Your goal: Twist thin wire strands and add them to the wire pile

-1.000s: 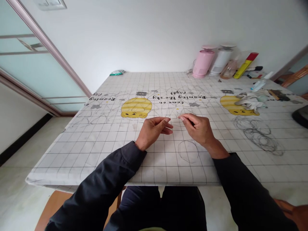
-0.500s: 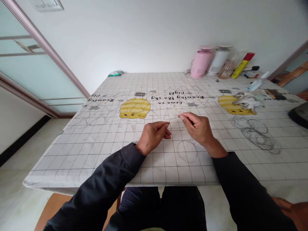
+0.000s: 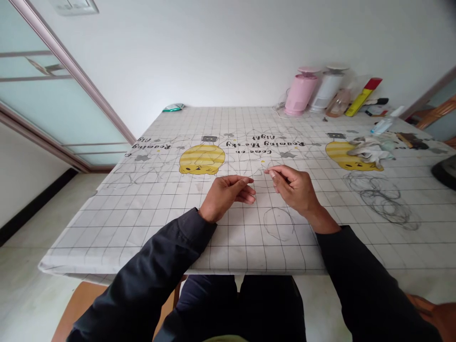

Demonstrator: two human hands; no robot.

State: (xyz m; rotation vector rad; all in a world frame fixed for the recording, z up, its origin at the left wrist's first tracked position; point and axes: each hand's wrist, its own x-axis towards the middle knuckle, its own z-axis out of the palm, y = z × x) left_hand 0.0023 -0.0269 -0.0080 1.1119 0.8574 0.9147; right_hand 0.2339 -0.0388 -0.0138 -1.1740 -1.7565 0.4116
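My left hand (image 3: 228, 192) is above the middle of the table, thumb and index finger pinched together, its other fingers loosely bent. Just to the right, my right hand (image 3: 294, 187) holds a similar pinch, its fingertips a short gap from the left ones. Both pinches seem to be on a thin wire, so fine that it hardly shows between them. Loose strands of thin dark wire (image 3: 137, 175) straggle over the tablecloth beyond and left of my hands. A single wire loop (image 3: 279, 224) lies below my right hand. Right of it rests a tangled wire coil (image 3: 381, 199).
A checked tablecloth (image 3: 117, 242) with printed bees covers the table. Along the back stand a pink cylinder (image 3: 301, 94), a white cylinder (image 3: 322, 92), a bottle (image 3: 337, 103) and a yellow-red box (image 3: 363, 97). A crumpled cloth (image 3: 370, 151) lies right, a green packet (image 3: 174, 108) back left.
The fingers of my left hand below the pinch have spread a little. My right hand keeps almost the same pose. The whole view has shifted slightly.
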